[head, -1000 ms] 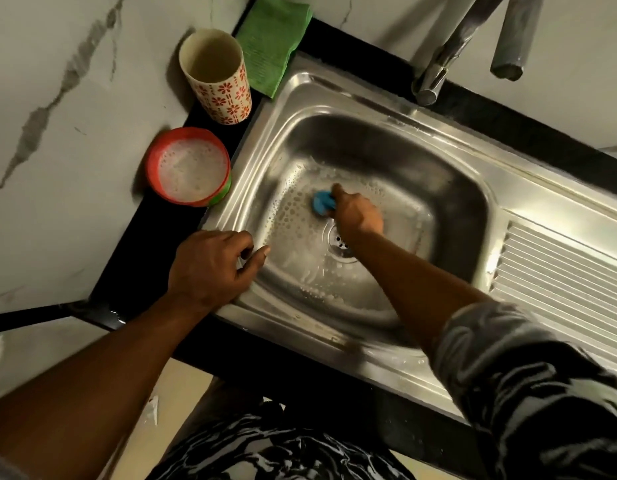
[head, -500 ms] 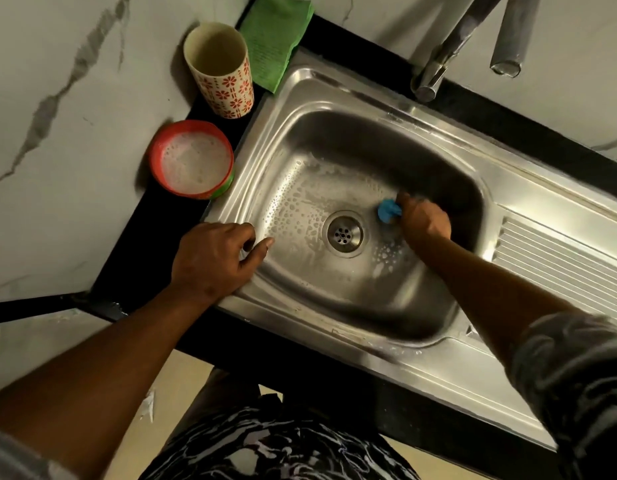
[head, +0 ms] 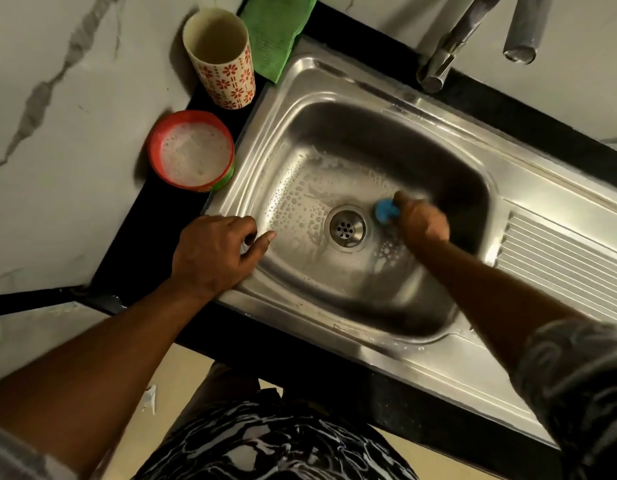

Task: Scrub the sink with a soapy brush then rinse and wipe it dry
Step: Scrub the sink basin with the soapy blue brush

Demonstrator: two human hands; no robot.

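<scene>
1. The right hand (head: 423,221) is down inside the sink (head: 334,74). Its grip is curled tight round the blue brush (head: 386,211).
2. The brush sits on the sink floor, just beside the drain (head: 347,228). It pokes out of the grip toward the drain.
3. The left hand (head: 213,254) rests on the sink's left rim. Its fingers are loosely bent and hold nothing.
4. Bubbles lie mostly left of the drain. The far wall looks less soapy, so I think more scrubbing is needed there.
5. That wall lies past the brush, away from the person, and the right hand is nearer to it.
6. The green cloth (head: 276,32) waits on the worktop at the back left corner, nearer the left hand.
</scene>
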